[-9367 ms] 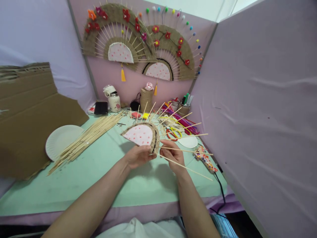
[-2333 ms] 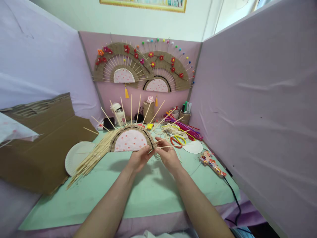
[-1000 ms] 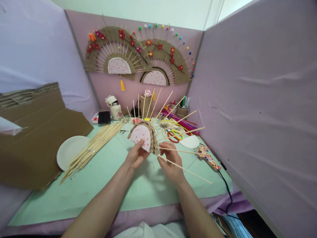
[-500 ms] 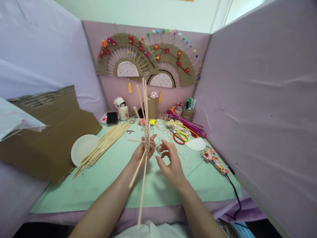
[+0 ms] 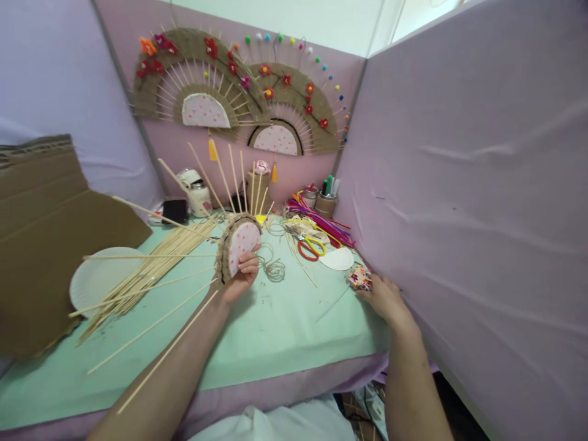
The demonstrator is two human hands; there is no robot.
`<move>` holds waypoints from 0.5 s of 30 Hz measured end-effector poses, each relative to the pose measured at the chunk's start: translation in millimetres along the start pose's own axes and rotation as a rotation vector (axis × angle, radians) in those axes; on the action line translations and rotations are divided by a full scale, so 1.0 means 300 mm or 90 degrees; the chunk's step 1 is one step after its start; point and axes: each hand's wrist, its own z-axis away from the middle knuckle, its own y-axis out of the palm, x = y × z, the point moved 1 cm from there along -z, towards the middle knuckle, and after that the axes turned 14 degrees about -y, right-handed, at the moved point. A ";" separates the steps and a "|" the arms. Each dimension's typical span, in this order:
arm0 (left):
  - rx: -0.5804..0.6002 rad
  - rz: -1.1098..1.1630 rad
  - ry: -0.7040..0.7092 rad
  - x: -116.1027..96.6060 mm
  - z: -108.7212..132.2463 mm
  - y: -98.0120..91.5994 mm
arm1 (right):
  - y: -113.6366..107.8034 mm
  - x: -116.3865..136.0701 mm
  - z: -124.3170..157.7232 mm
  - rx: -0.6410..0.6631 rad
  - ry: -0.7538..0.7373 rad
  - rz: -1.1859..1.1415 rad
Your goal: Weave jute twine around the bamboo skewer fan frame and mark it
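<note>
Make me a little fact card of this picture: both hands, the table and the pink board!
Left hand: holds the small fan, long sticks spreading from its rim
Right hand: on the flowery tool, hiding part of it
Table, left: plate, partly hidden by loose sticks
Table, right: scissors, white oval
Table, back: bottle, pot of pens
Pink board: two big fans with flowers and yellow tassels

Bare forearms (image 5: 408,373) and bare fingers (image 5: 248,263), with softly creased, pale whitish clothing (image 5: 275,425) below
</note>
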 end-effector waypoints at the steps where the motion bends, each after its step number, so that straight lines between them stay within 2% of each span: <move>1: 0.034 0.001 -0.041 0.005 0.002 0.001 | 0.008 0.000 -0.005 0.017 0.007 0.002; 4: 0.095 0.016 -0.079 0.011 0.006 0.000 | 0.021 0.004 -0.023 0.046 0.024 -0.011; 8: 0.083 0.003 -0.077 0.005 0.006 -0.002 | -0.007 -0.006 -0.023 0.055 0.004 -0.066; 11: 0.076 0.002 -0.088 0.005 0.014 0.005 | -0.067 -0.006 0.005 0.010 -0.037 -0.165; 15: 0.069 -0.001 -0.081 0.015 0.030 0.014 | -0.143 0.041 0.048 -0.120 -0.079 -0.367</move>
